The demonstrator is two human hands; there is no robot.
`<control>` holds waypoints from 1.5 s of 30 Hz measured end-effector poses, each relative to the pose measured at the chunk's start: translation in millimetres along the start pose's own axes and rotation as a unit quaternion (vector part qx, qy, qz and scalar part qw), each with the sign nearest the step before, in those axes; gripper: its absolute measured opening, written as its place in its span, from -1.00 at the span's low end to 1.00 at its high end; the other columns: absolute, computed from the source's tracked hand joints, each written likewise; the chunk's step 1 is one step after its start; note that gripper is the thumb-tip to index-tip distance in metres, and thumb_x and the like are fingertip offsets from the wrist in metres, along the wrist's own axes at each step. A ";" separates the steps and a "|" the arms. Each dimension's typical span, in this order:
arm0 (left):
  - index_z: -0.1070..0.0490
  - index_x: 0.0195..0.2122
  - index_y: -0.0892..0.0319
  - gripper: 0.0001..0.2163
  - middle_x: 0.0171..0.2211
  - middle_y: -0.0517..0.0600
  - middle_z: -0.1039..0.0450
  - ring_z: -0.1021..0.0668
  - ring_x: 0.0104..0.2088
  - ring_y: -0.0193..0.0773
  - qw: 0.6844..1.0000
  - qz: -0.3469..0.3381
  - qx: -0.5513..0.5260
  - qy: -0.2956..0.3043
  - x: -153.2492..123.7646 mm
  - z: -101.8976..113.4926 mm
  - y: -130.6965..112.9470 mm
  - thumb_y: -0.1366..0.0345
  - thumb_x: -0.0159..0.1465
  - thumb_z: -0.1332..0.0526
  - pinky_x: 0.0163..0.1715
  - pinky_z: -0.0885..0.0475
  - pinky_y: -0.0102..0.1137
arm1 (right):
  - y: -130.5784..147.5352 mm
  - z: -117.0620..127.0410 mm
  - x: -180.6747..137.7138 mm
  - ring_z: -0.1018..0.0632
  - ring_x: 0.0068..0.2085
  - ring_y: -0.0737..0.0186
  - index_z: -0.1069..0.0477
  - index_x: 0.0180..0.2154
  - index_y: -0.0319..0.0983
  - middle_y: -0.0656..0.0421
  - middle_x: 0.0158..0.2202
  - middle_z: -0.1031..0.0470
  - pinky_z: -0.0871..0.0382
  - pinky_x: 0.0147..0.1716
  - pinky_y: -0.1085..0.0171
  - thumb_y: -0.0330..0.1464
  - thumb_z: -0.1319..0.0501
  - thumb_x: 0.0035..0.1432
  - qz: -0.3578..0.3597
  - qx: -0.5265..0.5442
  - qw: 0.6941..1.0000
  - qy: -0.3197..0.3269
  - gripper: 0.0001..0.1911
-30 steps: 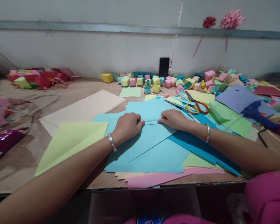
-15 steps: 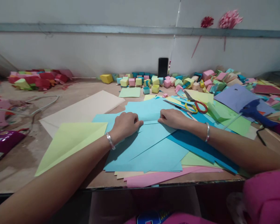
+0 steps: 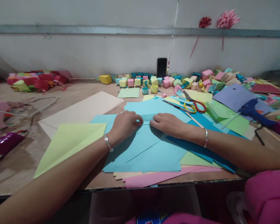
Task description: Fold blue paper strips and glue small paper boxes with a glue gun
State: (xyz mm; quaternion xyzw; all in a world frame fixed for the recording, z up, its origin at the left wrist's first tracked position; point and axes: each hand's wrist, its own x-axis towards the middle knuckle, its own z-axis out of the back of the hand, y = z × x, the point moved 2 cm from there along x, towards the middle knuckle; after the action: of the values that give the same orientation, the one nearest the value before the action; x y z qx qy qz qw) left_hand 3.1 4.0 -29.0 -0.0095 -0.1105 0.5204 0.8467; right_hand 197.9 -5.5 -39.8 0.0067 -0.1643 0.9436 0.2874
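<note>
A light blue sheet of paper [image 3: 151, 149] lies on top of a stack of coloured paper, with a narrow folded strip along its far edge. My left hand [image 3: 126, 126] holds the left part of this fold, thumb and forefinger pinched together. A short gap away, my right hand [image 3: 169, 124] is at the same fold, its fingers bent together and pressed on the paper; its thumb is hidden. More light blue paper lies beyond and beneath the sheet.
Two pairs of scissors [image 3: 193, 105] lie behind my right hand. A blue glue gun [image 3: 252, 112] is at the right. Yellow-green paper [image 3: 72, 143] and cream paper [image 3: 84, 109] lie left. Small paper boxes [image 3: 137, 81] and a phone [image 3: 161, 67] line the wall.
My right hand has slid left along the fold, nearer my left hand, and its fingers are stretched slightly more. My left hand stays nearly in place. The view shifts slightly.
</note>
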 end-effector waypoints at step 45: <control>-0.47 -0.10 0.19 -0.69 -0.20 0.11 -0.54 -0.51 -0.17 -0.02 0.998 0.015 -0.049 0.023 0.8 -9.9 -2.4 0.12 0.22 -0.27 -0.25 -0.33 -0.27 | 11.0 1.5 -7.3 -0.39 -0.37 0.16 -0.50 -0.42 -0.33 -0.02 -0.39 -0.47 0.08 -0.39 0.18 -0.60 -0.05 0.15 -0.039 -0.037 0.997 0.062 -0.73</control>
State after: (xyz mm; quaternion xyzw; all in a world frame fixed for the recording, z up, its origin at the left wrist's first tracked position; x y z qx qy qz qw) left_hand 7.5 4.6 -38.2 -0.0647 -0.1169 0.5268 0.8394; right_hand 197.8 -18.5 -42.6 -0.0558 -0.1812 0.9236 0.3333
